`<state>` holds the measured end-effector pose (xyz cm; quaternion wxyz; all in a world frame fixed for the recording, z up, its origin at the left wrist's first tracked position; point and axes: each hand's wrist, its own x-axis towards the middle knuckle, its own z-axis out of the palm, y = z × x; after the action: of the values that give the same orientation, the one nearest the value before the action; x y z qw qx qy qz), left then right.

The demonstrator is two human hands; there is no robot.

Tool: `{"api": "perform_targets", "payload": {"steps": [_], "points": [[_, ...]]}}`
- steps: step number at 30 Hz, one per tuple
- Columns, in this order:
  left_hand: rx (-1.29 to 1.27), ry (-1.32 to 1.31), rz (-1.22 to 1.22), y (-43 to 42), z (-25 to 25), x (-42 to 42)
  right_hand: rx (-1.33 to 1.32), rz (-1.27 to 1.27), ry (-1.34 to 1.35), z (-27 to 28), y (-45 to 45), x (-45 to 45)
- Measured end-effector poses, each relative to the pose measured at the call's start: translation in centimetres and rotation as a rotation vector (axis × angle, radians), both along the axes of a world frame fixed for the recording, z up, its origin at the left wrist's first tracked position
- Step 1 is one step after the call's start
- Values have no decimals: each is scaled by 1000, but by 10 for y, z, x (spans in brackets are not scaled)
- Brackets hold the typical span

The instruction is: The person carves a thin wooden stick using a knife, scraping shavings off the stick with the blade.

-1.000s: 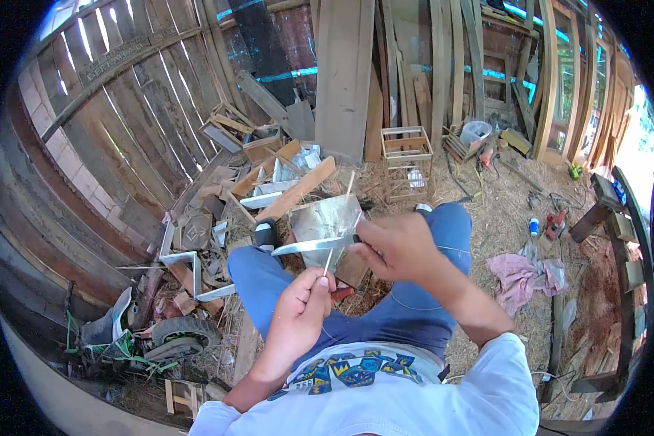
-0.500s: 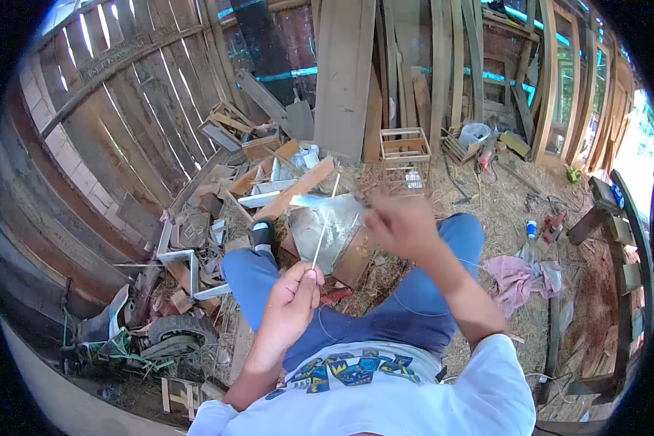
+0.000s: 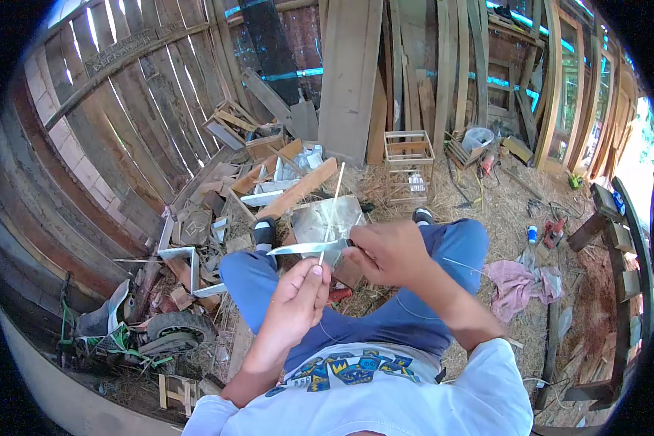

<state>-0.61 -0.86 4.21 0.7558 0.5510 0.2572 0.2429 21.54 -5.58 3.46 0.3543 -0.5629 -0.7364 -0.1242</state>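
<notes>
My left hand [image 3: 298,296] is closed round the lower end of a thin pale wooden stick [image 3: 336,190], which slants up and away from me. In my right hand [image 3: 391,253] is a knife, its fingers wrapped round the handle. The blade [image 3: 301,248] points left and lies across the stick just above my left fingers. Most of the handle is hidden by the right hand. Beyond the hands, between my legs, a pale metal-looking plate [image 3: 312,218] lies on the ground.
A plank [image 3: 298,190] and wood scraps lie ahead to the left. A small wooden frame [image 3: 408,156] stands ahead. A pink cloth [image 3: 516,287] and a blue-and-white can [image 3: 532,234] are on the right. A small wheel [image 3: 182,330] lies at lower left.
My right hand has brought the knife down and toward me along the stick, from its upper part to just above my left fingers. The left hand still grips the stick.
</notes>
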Motion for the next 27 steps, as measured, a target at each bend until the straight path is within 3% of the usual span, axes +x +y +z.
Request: {"api": "perform_targets", "payload": {"steps": [5, 27], "points": [[-103, -11, -9, -5, 4, -2, 60, -18, -48, -1, 0, 5], [-70, 18, -16, -3, -1, -5, 58, -173, -23, -5, 14, 24]]}}
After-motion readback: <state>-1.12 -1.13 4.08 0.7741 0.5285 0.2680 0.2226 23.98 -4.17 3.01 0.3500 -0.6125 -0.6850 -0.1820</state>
